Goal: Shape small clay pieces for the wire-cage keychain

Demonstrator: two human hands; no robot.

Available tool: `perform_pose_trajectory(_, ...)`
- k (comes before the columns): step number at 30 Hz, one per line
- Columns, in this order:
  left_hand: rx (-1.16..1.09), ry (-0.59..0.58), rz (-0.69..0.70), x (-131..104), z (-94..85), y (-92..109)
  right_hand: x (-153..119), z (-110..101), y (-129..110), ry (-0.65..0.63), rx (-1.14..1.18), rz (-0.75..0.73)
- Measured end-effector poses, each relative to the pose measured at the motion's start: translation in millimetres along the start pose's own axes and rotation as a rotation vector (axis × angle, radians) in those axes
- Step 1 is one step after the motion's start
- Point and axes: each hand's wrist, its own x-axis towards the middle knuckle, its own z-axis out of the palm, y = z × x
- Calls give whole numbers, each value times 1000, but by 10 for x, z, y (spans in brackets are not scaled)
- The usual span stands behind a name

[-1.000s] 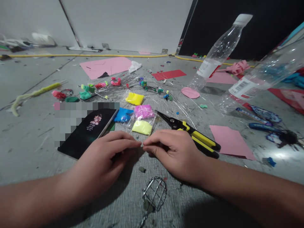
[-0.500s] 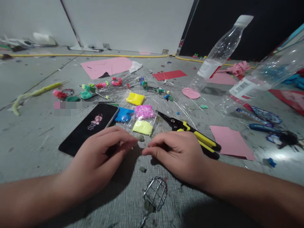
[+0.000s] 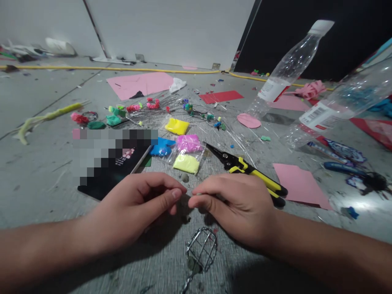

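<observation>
My left hand [image 3: 137, 210] is closed, thumb against the fingers; whatever it may pinch is too small to name. Facing it, my right hand [image 3: 234, 206] pinches a tiny grey-green clay bit [image 3: 199, 194], only partly visible between thumb and forefinger. A small gap separates the fingertips. Just beyond them lies a grey clay lump [image 3: 185, 178]. Nearer to me rests a twisted wire frame [image 3: 202, 250] with crossed wires and a dark green clay piece [image 3: 193, 264] at its lower left. Bags of yellow clay [image 3: 177, 126], pink clay [image 3: 188, 143] and blue clay [image 3: 162, 147] lie beyond my hands.
A phone [image 3: 107, 173] lies left, partly pixelated. Yellow-black pliers [image 3: 260, 175] lie behind my right hand. Two plastic bottles [image 3: 272, 89] stand at the right. Pink paper [image 3: 298, 183], a red strip [image 3: 221, 96] and coloured clay pieces [image 3: 113, 119] are scattered around.
My left hand has turned so its thumb shows more, and both hands sit slightly further right in view. A clay bit now shows between my right fingertips. The view has shifted slightly.
</observation>
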Motion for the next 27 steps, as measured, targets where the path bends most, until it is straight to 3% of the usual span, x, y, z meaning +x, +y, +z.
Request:
perform_pose_trajectory(3,50,-24,48,31,-14,10,-6,-5,-17,-47,-30,-22)
perform_pose_trajectory(8,19,-48,14,34,-37,-17,-52,-17,-20,-91,-29,-102)
perform_pose_trajectory(12,14,-86,6,8,-48,-59,-69,-39,-77,-66,-70,-147)
perform_pose_trajectory(19,-7,-87,-19,18,-35,-34,-76,-15,-62,-36,-96,-18)
perform_pose_trajectory(27,-77,-91,-122,4,-73,-72,-33,0,-15,36,51,34)
